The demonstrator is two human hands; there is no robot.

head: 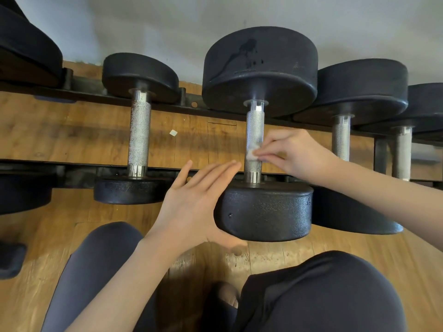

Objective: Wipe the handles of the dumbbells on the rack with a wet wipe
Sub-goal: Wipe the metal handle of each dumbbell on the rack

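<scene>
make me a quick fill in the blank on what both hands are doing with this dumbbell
1. The right hand presses a wet wipe against the dumbbell's knurled ____.
2. The left hand steadies the dumbbell's near head with ____ fingers.
3. The wipe's colour is ____.
4. The rack stands on a ____ floor.

Missing words: handle; straight; white; wooden

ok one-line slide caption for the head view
Right hand presses a wet wipe to the knurled handle of a racked dumbbell while the left hand steadies its near head.
</scene>
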